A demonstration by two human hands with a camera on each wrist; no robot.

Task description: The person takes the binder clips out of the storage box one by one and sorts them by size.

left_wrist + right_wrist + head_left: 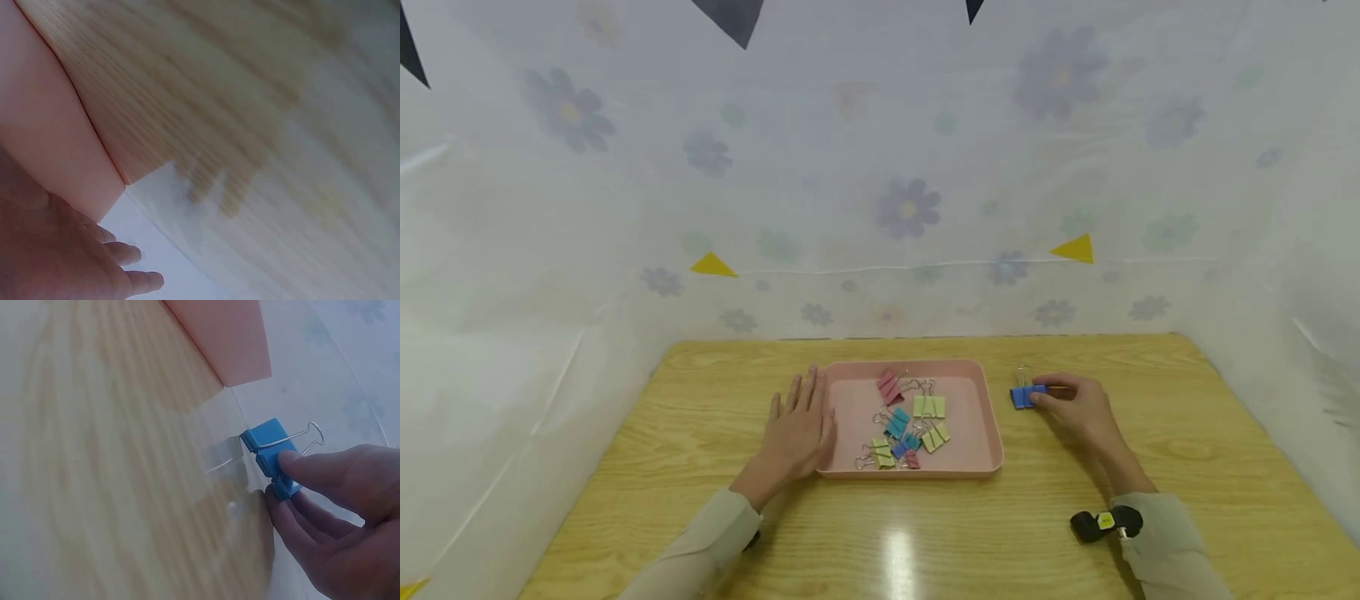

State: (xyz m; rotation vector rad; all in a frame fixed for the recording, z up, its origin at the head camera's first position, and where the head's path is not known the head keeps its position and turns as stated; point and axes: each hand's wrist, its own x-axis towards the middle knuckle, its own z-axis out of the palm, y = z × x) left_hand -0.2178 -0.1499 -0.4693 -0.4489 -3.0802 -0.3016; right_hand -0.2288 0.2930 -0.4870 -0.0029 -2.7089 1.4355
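Note:
My right hand (1084,412) pinches a large blue binder clip (1022,397) between thumb and fingers, to the right of the pink tray (992,442). In the right wrist view the clip (270,439) has its wire handles sticking out toward the back, and it is close to the tabletop. With straight fingers, my left hand (795,433) lies along the tray's left side, its thumb at the rim. Inside the tray are a red clip (890,387), several yellow clips (929,407), a teal clip (897,422) and smaller blue, teal and pink ones bunched near the front.
A wood-grain table (895,533) carries everything. Behind it and at both sides hangs whitish sheeting (820,192) with a flower print. A black strap (1108,523) with a yellow tag sits at the right wrist.

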